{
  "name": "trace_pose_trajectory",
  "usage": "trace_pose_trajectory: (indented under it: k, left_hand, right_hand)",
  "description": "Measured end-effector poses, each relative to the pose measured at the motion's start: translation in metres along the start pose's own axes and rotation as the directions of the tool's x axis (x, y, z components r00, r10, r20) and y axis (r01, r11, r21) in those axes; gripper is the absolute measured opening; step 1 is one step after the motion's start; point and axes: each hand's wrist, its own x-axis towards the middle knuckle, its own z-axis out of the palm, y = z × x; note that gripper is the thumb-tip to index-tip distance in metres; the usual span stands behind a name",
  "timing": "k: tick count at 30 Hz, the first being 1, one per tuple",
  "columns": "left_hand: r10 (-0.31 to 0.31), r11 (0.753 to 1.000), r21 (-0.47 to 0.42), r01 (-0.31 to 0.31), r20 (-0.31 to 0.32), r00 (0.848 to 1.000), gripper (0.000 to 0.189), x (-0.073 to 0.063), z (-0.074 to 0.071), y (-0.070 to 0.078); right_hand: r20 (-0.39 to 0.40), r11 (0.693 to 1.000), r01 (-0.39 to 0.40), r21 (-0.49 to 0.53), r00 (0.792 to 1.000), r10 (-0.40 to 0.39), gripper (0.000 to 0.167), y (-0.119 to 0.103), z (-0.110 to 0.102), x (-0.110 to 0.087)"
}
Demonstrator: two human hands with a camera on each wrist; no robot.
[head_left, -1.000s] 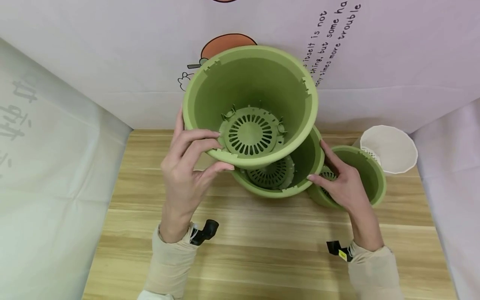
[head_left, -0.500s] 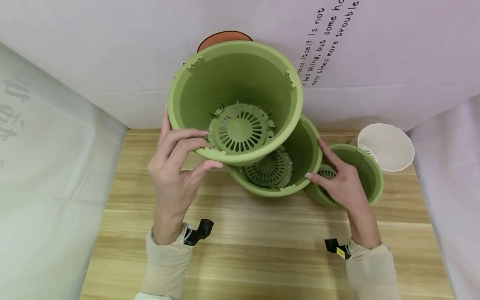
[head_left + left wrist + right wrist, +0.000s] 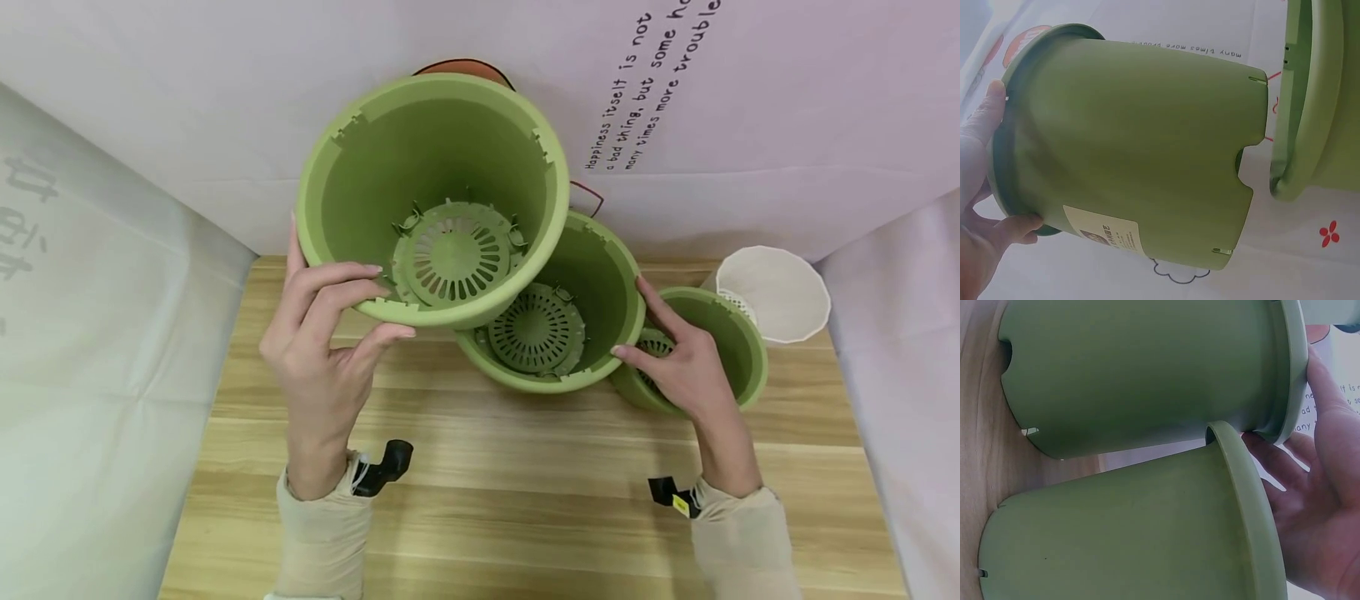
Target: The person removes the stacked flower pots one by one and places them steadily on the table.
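My left hand point(image 3: 318, 354) grips the rim of a large green plastic flowerpot point(image 3: 442, 150), thumb outside and fingertips inside. In the left wrist view this flowerpot point(image 3: 1135, 144) hangs tilted, its notched base apart from the rim of another pot point(image 3: 1329, 106); a paper label point(image 3: 1110, 231) is on its side. A second green flowerpot point(image 3: 596, 300) stands on the table, partly hidden behind the raised one. My right hand point(image 3: 686, 367) pinches its right rim. Both pots have slotted bottoms. In the right wrist view, the second flowerpot point(image 3: 1147, 369) stands with its base on the wood.
A third green flowerpot point(image 3: 727, 333) stands just right of the second, partly under my right hand. Behind it is a white pot point(image 3: 787, 292) with a wavy rim. A white printed cloth point(image 3: 750, 125) backs the wooden table point(image 3: 525, 483).
My left hand has moved the raised flowerpot leftward, uncovering more of the second pot. My right hand stays at the second pot's rim, almost unmoved.
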Motion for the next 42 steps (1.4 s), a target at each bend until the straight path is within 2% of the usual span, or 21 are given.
trace_pose_trajectory:
  k: [16, 29, 42]
  left_hand:
    - [-0.038, 0.997, 0.072, 0.041, -0.034, 0.999, 0.058, -0.008, -0.013, -0.01]
    - [-0.043, 0.994, 0.098, 0.052, -0.1, 0.994, 0.061, -0.01, -0.024, -0.01]
    - [-0.096, 0.983, 0.141, 0.117, -0.145, 0.985, 0.063, -0.018, -0.035, -0.011]
  right_hand:
    - [0.016, 0.999, -0.031, 0.008, 0.999, 0.031, 0.088, -0.003, 0.0, 0.0]
    - [0.019, 0.999, -0.045, 0.016, 0.999, 0.044, 0.087, -0.001, 0.0, -0.001]
    - [0.012, 0.999, -0.041, 0.02, 0.999, 0.04, 0.087, 0.0, 0.001, -0.001]
